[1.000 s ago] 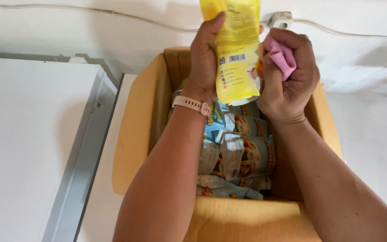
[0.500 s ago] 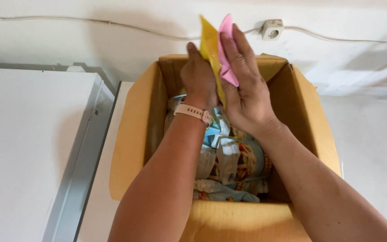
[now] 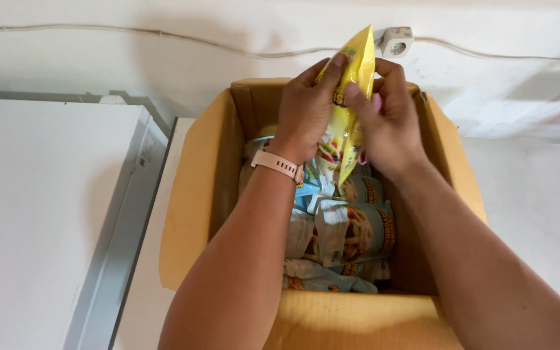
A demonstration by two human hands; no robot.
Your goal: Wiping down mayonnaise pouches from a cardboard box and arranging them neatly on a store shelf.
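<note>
A yellow snack packet [image 3: 348, 110] stands on edge over the far end of an open cardboard box [image 3: 196, 194]. My left hand [image 3: 306, 113], with a pale pink watch strap on the wrist, grips the packet from the left. From the right my right hand [image 3: 387, 123] pinches the same packet; a bit of pink cloth shows between its fingers. Below the hands the box holds several light blue and grey snack packets [image 3: 351, 227], lying overlapped.
The box sits on a white surface [image 3: 526, 194] against a white wall with a cable and a wall socket [image 3: 396, 40]. A white appliance top [image 3: 40, 214] with a metal edge lies to the left.
The yellow packet was held high with its flat face toward me; both hands have turned it on edge and lowered it toward the far end of the box.
</note>
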